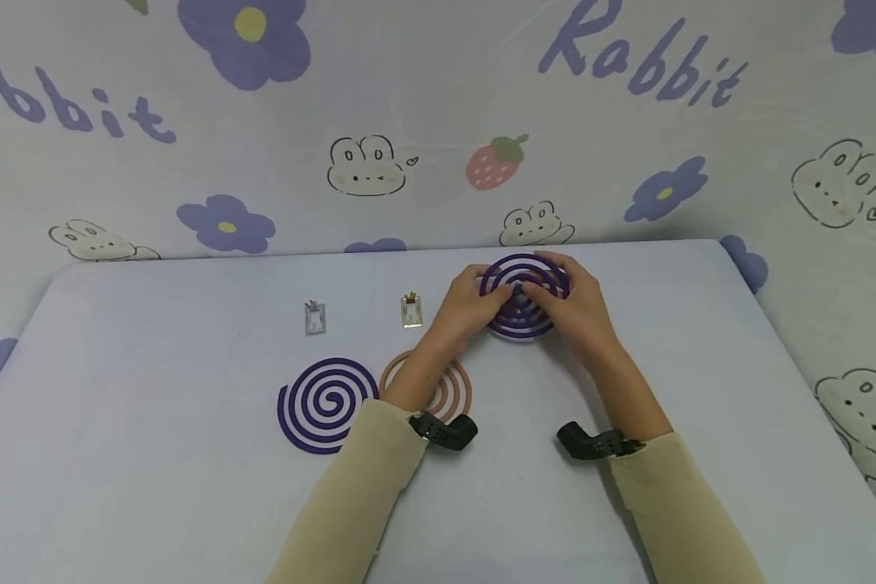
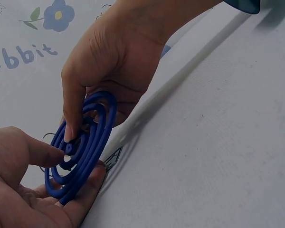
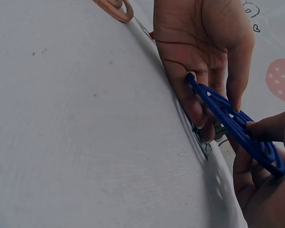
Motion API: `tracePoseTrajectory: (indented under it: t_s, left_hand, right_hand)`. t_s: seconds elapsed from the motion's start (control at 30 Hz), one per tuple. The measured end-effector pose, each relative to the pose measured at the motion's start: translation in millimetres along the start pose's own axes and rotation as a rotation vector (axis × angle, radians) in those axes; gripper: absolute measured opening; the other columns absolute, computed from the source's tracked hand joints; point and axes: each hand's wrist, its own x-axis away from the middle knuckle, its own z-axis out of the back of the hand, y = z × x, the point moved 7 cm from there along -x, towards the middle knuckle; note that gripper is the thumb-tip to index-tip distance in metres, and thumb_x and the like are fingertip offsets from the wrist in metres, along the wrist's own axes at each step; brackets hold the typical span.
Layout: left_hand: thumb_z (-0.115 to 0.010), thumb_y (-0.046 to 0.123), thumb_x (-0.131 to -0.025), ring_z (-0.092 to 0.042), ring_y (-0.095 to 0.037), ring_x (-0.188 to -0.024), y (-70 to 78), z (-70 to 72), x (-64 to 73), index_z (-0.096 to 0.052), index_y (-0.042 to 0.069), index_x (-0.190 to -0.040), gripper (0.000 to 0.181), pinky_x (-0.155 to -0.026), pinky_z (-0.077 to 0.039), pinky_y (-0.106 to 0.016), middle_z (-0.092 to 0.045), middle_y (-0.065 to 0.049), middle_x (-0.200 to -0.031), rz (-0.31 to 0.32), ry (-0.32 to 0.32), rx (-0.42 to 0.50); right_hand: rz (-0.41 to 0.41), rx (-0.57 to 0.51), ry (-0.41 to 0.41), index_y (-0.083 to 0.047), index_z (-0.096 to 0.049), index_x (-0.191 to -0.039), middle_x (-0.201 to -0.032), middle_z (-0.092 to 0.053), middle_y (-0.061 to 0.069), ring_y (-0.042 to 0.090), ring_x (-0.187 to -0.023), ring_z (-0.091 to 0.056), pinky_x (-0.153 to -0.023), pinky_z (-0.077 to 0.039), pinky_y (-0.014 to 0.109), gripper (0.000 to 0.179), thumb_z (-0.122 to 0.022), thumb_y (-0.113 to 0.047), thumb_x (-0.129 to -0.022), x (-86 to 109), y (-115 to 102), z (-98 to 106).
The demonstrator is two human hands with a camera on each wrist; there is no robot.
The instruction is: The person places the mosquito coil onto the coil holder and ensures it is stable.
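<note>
Gripping a purple coil point(image 1: 518, 289) between them, the left hand point(image 1: 467, 304) and right hand point(image 1: 580, 307) hold it up over the surface point(image 1: 153, 487), near the far side. Behind, the cloth point(image 1: 438, 81) reads "Rabbit" in purple script at upper right; at left, the view cuts it to "abbit". A second purple coil point(image 1: 332, 398) lies flat beside an orange coil point(image 1: 456, 389), with a silver stand point(image 1: 315, 307) and gold stand point(image 1: 411, 300) farther back.

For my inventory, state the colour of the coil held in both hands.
The coil is deep blue, clearest in the left wrist view.
</note>
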Motion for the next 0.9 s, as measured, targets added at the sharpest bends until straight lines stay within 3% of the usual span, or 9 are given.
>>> tracePoseTrajectory:
  t_s: [0.6, 0.9]
  left_hand:
    - [-0.067, 0.016, -0.103, -0.066, -0.036, -0.128, 6.8, 0.4, 2.4, -0.048, 0.006, -0.153, 0.055, -0.112, -0.053, -0.045, -0.064, -0.024, -0.140, -0.030, -0.034, -0.015]
    - [-0.071, 0.013, -0.101, -0.067, -0.036, -0.128, 7.3, 1.2, 3.0, -0.051, 0.009, -0.151, 0.054, -0.112, -0.054, -0.045, -0.066, -0.024, -0.138, -0.017, -0.009, -0.024]
  right_hand:
    - [-0.069, 0.004, -0.037, -0.010, -0.050, -0.155, -0.160, -0.051, 0.019, 0.036, -0.147, -0.051, -0.126, -0.040, 0.051, 0.058, -0.070, -0.015, -0.101, 3.7, -4.2, 1.8]
    - [-0.112, 0.023, -0.076, -0.013, -0.047, -0.158, -0.162, -0.047, 0.020, 0.037, -0.147, -0.049, -0.125, -0.039, 0.054, 0.060, -0.068, -0.018, -0.102, 4.2, -0.7, 0.0]
